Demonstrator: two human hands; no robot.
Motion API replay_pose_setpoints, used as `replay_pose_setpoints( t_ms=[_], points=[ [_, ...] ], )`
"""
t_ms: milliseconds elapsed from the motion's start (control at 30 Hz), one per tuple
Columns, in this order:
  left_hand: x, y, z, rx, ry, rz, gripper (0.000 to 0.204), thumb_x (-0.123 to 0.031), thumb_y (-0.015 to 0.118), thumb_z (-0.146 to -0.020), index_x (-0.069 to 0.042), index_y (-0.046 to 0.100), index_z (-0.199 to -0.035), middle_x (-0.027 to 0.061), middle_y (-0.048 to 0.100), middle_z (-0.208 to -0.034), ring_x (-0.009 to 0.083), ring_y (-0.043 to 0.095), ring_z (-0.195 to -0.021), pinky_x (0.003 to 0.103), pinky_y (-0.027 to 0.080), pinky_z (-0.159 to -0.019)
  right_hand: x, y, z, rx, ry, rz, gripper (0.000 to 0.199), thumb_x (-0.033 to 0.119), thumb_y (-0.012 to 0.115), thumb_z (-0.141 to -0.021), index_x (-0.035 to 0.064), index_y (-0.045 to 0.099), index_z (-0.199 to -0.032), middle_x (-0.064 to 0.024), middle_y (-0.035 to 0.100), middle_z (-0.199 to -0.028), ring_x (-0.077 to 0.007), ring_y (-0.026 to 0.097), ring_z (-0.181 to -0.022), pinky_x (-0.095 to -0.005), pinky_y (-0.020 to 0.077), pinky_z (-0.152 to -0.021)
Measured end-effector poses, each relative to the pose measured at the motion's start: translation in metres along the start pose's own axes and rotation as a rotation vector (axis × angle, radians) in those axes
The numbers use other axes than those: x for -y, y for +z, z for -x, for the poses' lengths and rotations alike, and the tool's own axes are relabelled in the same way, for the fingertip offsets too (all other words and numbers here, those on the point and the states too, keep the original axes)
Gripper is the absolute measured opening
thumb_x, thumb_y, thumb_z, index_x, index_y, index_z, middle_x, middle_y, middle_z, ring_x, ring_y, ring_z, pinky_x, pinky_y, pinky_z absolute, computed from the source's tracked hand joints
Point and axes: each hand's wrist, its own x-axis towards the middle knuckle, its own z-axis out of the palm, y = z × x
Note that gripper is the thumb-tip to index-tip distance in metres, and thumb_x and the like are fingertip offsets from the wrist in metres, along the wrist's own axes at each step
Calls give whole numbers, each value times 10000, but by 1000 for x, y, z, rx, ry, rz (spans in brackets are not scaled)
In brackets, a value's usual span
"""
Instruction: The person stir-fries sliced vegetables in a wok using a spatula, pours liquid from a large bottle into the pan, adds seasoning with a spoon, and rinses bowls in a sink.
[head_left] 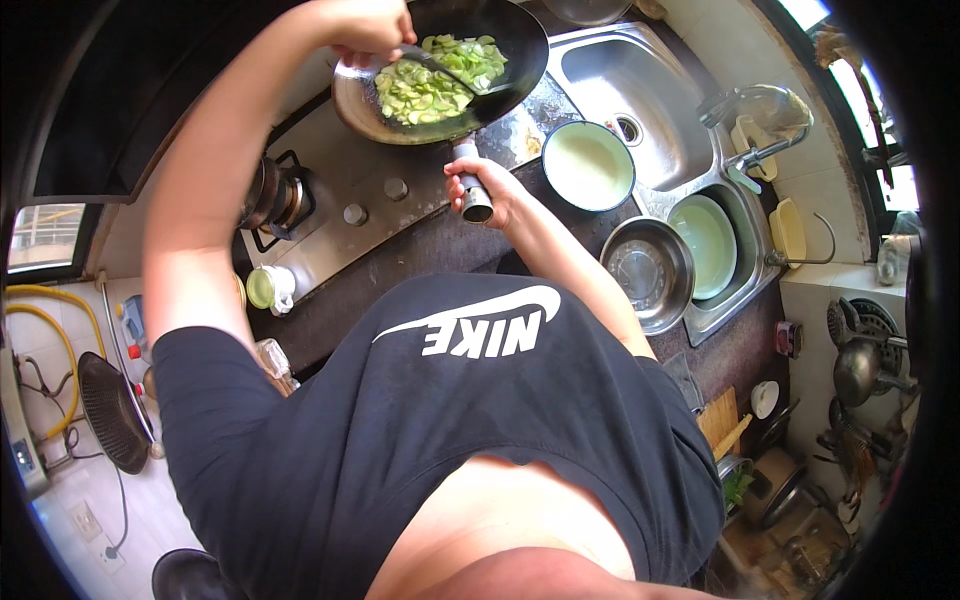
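Sliced green vegetables (412, 93) lay in the wok (522, 40), right of the nearer left hand (372, 26), its grip, partly hidden, seemingly wrapped round a spatula (440, 68) slanting rightward and bodyward across them, while the right hand (498, 190) clasped the handle (466, 151).

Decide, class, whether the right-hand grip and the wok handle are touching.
Touching. The head view shows it: the right-hand grip wraps around the wok handle, skin against metal on both sides.
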Motion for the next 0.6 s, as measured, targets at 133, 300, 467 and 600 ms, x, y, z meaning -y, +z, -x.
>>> replay_pose_setpoints(
  t_ms=[133,300,467,600],
  points=[
    [31,20,-73,-68,-213,-72,143,-113,523,-581,-42,601,-678,116,558,-559,227,532,-471,329,437,-460,-1,2,2,-39,-23,2,125,66,531,-723,60,406,-723,-24,465,-544,-119,461,-427,-271,422,-400],
    [115,53,-82,-113,-148,48,352,-291,397,-771,-29,512,-566,72,460,-453,173,406,-346,313,341,-353,-3,3,-1,-33,18,-7,127,68,532,-724,61,407,-701,-24,464,-543,-119,460,-427,-269,420,-400],
    [133,95,-14,-23,-682,670,311,-393,415,-805,-127,510,-672,-53,352,-415,34,295,-314,175,225,-290,2,0,2,-30,19,-35,121,68,526,-723,62,412,-684,-21,466,-544,-122,456,-426,-269,411,-406],
    [149,76,58,-75,-546,619,289,-393,447,-808,-133,513,-702,-70,321,-437,17,273,-328,154,212,-297,0,5,3,-29,23,-24,128,70,526,-719,59,406,-676,-20,467,-549,-112,454,-434,-258,405,-409]
  ],
)
